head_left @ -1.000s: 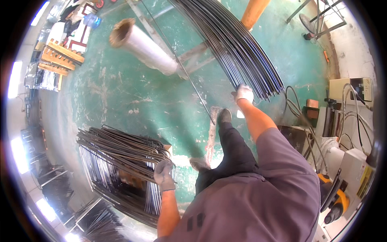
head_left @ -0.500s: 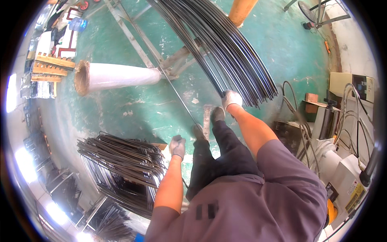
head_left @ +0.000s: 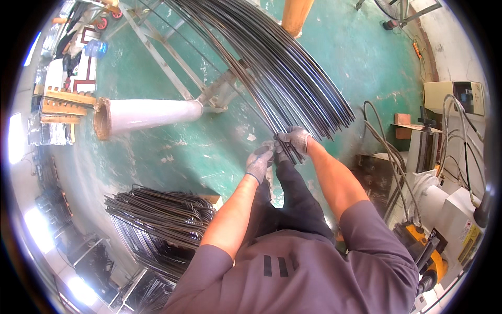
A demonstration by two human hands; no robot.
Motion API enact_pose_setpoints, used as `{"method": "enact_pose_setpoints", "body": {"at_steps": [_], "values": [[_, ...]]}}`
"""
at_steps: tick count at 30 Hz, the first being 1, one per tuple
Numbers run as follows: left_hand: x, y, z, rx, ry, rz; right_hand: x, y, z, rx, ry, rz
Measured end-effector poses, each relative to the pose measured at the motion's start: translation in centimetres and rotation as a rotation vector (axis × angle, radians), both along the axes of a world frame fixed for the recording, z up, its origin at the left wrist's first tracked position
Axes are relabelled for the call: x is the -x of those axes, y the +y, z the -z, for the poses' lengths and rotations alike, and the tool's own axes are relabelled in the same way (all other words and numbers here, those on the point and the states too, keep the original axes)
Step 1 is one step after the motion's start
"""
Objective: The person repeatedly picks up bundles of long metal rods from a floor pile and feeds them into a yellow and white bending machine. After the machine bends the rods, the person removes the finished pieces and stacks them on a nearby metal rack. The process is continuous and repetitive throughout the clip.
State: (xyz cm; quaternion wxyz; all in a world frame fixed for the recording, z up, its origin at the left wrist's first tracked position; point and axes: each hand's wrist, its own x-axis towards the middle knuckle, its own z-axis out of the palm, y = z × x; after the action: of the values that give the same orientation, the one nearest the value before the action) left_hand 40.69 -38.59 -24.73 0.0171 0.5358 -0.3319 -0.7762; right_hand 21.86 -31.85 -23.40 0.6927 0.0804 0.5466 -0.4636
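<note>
Both my hands wear grey-white work gloves and meet at the near ends of a few long, thin metal rods [head_left: 269, 119]. My right hand [head_left: 298, 138] is closed around these rods, and their tips stick out just below it. Beside it, my left hand [head_left: 260, 163] is closed with its fingertips against the leftmost rod; the exact grip is partly hidden by the fingers. Just to the right and beyond lies a large bundle of dark metal rods [head_left: 300, 73], curving away to the upper left, its near ends loose and uneven.
A stack of bent dark rods [head_left: 162, 214] stands at lower left. A white-wrapped roll [head_left: 154, 116] lies by a metal frame [head_left: 159, 55] at left. A brown post [head_left: 296, 17] stands beyond the bundle. Hoses [head_left: 384, 138] and a machine [head_left: 444, 209] are at right.
My left hand has moved up and right from near the bent rods to meet my right hand. A single rod's near end has shifted from by my left shoe to my hands.
</note>
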Motion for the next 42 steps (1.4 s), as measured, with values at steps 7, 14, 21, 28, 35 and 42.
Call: {"method": "enact_pose_setpoints", "body": {"at_steps": [7, 14, 21, 28, 35, 42], "values": [[1.1, -6.8, 0.1, -0.163, 0.165, -0.114, -4.0, -0.6, -2.8, 0.06, 0.043, 0.009], [5.9, -14.5, 0.0, -0.286, 0.521, -0.198, -11.8, 8.1, -11.1, -0.196, 0.777, -0.429], [7.0, -15.1, -2.4, -0.224, 0.419, -0.045, -22.1, 31.3, -19.9, -0.773, 0.768, -0.642], [5.9, -9.6, -2.1, -0.12, 0.268, -0.092, -22.6, 32.6, -16.0, -0.503, 0.821, -0.805], [1.6, -10.8, -0.3, -0.072, 0.098, -0.028, -15.4, 17.7, -5.2, -0.194, 1.214, -0.414], [1.1, -10.9, -2.2, -0.081, 0.11, -0.084, -8.5, 1.2, 6.4, -0.201, 1.63, -0.709]]}}
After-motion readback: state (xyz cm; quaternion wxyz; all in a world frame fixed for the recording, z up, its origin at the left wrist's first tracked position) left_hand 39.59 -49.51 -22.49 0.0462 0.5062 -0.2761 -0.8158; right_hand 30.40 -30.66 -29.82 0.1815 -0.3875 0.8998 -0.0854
